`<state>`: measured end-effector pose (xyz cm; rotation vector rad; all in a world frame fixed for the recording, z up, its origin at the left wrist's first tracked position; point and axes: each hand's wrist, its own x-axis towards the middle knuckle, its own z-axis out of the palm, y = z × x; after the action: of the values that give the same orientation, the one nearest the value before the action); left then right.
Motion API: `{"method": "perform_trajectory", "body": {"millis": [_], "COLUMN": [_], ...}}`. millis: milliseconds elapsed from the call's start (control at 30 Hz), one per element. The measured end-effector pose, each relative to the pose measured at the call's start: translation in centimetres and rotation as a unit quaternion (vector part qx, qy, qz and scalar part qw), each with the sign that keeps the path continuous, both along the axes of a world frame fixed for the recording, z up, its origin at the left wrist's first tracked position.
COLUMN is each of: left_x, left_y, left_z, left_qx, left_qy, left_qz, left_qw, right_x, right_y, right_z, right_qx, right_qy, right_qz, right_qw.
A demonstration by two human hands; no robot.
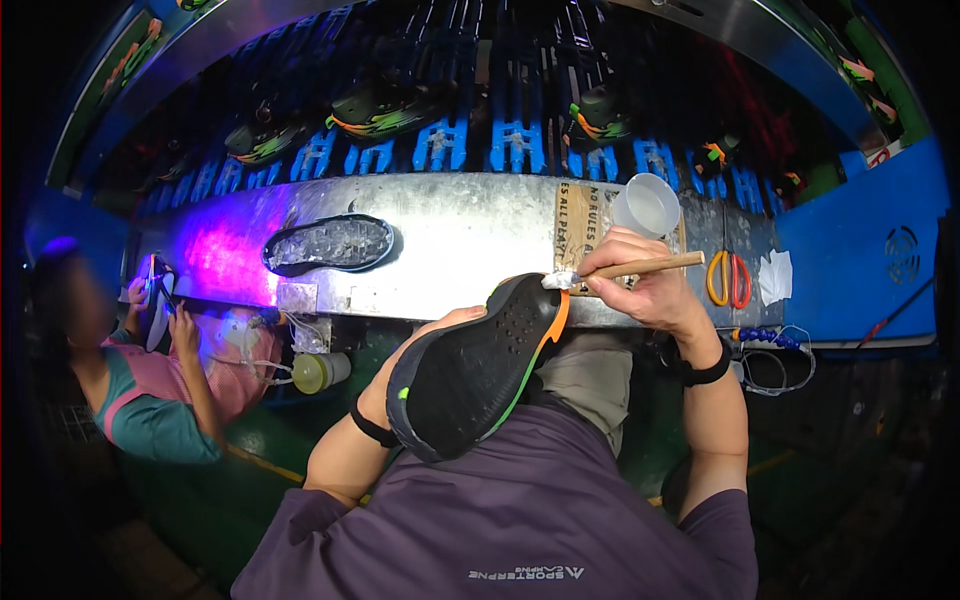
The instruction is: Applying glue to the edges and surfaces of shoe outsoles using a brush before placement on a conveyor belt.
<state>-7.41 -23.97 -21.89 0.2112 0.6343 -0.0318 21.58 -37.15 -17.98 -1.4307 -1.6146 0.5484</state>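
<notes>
My left hand is closed around the near left side of a black shoe, its underside turned up. Small holes dot its surface, and its edge shows orange and green. Pinched in my right hand is a brush with a wooden handle and whitish bristles. The bristle end touches the far tip of the shoe. Beyond my right hand, a translucent white cup stands on a brown cardboard piece. A dark shoe sole with a whitish inside lies on the metal bench.
Scissors with orange and red handles and white paper lie at the right. Behind the bench, blue holders carry several green-and-orange shoes. A co-worker sits at the left, near a yellowish container.
</notes>
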Motion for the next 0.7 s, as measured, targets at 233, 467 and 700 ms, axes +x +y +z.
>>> {"method": "perform_trajectory", "body": {"millis": [233,467,700], "left_x": [-0.9,1.0,2.6], "left_y": [1.1,0.8,0.5], "left_z": [-3.9,1.8,1.6], "left_qx": [-0.026,0.038,0.287], "left_qy": [-0.004,-0.171,-0.167], "left_qz": [-0.004,-0.001,-0.012], "left_qw": [1.0,0.985,0.943], "right_x": [0.5,-1.2,-3.5], "right_y": [1.3,-0.1,-0.9], "right_z": [0.7,-0.2,-0.7], "right_qx": [0.037,0.039,0.061], "right_qy": [-0.011,0.001,0.011], "right_qz": [0.047,-0.086,-0.152], "right_qw": [0.998,0.996,0.986]}}
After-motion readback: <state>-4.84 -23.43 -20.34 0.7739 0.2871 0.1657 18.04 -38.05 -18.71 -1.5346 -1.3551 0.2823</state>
